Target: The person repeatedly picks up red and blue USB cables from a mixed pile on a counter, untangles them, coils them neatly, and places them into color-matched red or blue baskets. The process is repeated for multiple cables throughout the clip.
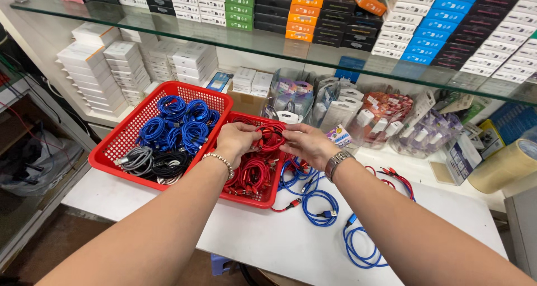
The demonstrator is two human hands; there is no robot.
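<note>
A white counter (268, 235) in a shop stall, with loose blue cables (320, 202) nearest. Beyond, over a small red basket (267, 199), the left hand (235, 140) and right hand (306, 143) pinch a coiled red cable (271, 136) in their fingers. It looks light, floppy and springy, best gripped across the coil. Boxed stock fills the shelves behind.

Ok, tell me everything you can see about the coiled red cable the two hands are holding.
The red cable is a thin cord wound into a small round coil, with what looks like a braided or matte red jacket. Its plugs can't be made out. The left hand grips it from one side and the right hand from the other, fingers pinching the loops. It is held just above the smaller red basket, which holds more red coils.
</note>
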